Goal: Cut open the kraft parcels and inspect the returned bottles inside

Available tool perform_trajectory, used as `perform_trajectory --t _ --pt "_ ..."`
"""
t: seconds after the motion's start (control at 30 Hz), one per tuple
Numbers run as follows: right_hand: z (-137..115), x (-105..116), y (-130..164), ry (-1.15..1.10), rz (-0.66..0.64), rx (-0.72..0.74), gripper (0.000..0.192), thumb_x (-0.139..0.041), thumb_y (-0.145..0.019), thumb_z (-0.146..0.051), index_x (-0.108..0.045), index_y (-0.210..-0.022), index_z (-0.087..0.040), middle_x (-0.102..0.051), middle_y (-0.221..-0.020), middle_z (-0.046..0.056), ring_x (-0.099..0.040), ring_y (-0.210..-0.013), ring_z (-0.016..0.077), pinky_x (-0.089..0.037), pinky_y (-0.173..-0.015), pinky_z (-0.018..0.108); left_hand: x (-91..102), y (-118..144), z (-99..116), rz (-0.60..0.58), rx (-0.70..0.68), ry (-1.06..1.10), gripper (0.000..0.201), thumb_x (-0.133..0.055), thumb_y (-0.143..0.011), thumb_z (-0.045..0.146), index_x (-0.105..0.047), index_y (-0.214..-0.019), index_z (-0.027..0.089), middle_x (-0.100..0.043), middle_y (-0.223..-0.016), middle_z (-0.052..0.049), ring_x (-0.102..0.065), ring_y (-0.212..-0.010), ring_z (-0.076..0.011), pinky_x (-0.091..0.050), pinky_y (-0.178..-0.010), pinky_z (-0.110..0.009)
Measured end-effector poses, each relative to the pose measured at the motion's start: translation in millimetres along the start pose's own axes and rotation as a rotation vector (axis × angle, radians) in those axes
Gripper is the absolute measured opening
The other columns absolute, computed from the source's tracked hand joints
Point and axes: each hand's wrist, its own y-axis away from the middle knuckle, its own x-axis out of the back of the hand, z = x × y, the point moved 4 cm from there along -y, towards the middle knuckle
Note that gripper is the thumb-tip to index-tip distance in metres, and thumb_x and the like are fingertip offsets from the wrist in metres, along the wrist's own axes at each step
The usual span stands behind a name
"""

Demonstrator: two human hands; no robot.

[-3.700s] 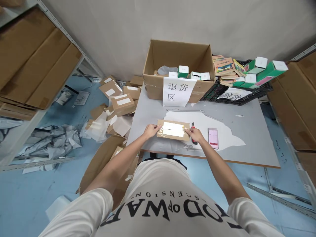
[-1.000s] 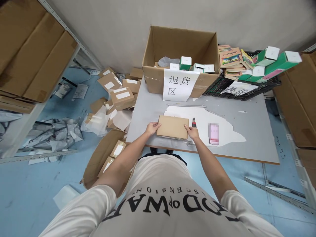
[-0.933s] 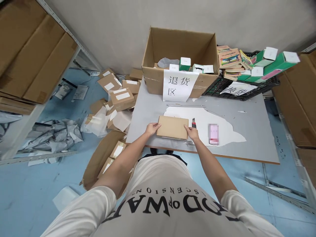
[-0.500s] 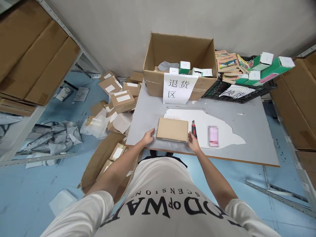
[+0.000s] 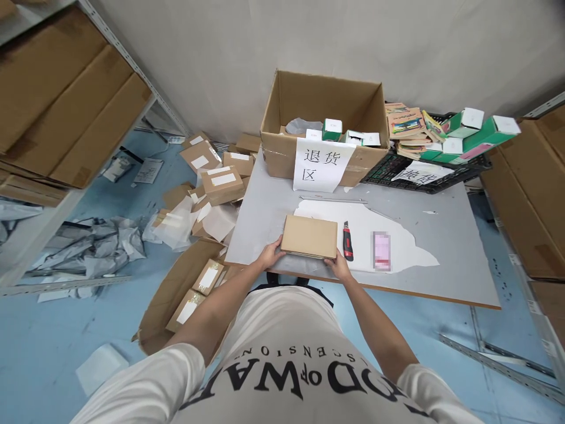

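A flat brown cardboard box is between my two hands near the table's front edge. My left hand grips its lower left corner, fingers against the side. At the lower right corner my right hand holds on too, with some fingers tucked under the front edge. Just right of the box lies a red and black utility knife on a torn white sheet. Farther right on that sheet is a pink item, blurred out.
On the grey table stand a large open carton with a paper sign and a black crate of books and green boxes. Parcels pile up on the floor at left, beside an open carton. Shelves flank both sides.
My left hand has closed in from beside the box onto its left corner. The right hand has shifted under the right corner. The view has tilted slightly.
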Motion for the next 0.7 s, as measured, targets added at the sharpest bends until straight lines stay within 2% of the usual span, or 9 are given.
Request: perform_trajectory --t 0.17,0.33,0.43,0.57,0.7 --pt "-1 -3 1 -0.064 0.021 -0.021 0.063 -0.058 -0.076 -0.028 -0.038 -0.136 -0.018 -0.065 -0.119 0.009 -0.062 -0.108 0.0228 -0.047 -0.095 0.040 -0.3 -1 0 -0.011 -0.025 -0.009 0.067 -0.065 -0.069 0.037 -0.051 -0.132 0.019 -0.047 -0.141 -0.007 -0.038 -0.134 -0.0272 -0.029 -0.111 -0.041" --pt "-16 3 2 0.005 0.035 0.001 0.055 -0.061 -0.074 -0.029 -0.049 -0.127 -0.017 -0.067 -0.115 0.009 -0.063 -0.105 0.0242 -0.047 -0.096 0.042 8.6 -1 19 -0.042 0.007 0.014 0.064 -0.071 -0.063 0.038 -0.060 -0.123 0.021 -0.054 -0.135 -0.005 -0.043 -0.131 -0.0272 -0.033 -0.109 -0.039" --pt "-32 15 0 -0.028 -0.001 0.044 0.052 -0.064 -0.072 -0.031 -0.055 -0.121 -0.017 -0.067 -0.114 0.010 -0.064 -0.104 0.0243 -0.046 -0.097 0.042 18.9 -2 37 -0.073 0.017 0.023 0.059 -0.071 -0.063 0.041 -0.063 -0.119 0.021 -0.060 -0.128 -0.004 -0.051 -0.123 -0.0271 -0.038 -0.105 -0.038" --pt "-57 37 -7 -0.087 -0.067 0.055 0.052 -0.069 -0.068 -0.037 -0.061 -0.116 -0.018 -0.067 -0.116 0.010 -0.063 -0.108 0.0266 -0.047 -0.096 0.042 31.0 -5 63 -0.131 -0.012 -0.025 0.042 -0.065 -0.071 0.044 -0.069 -0.106 0.020 -0.070 -0.111 -0.004 -0.063 -0.104 -0.0251 -0.046 -0.093 -0.032" --pt "-80 57 -16 0.078 -0.050 0.032 0.043 -0.061 -0.076 -0.047 -0.067 -0.106 -0.017 -0.072 -0.102 0.009 -0.066 -0.098 0.0266 -0.052 -0.083 0.035 39.1 -13 80 -0.062 0.027 -0.123 0.037 -0.062 -0.074 0.048 -0.073 -0.092 0.018 -0.074 -0.086 -0.003 -0.066 -0.088 -0.0243 -0.048 -0.076 -0.026"
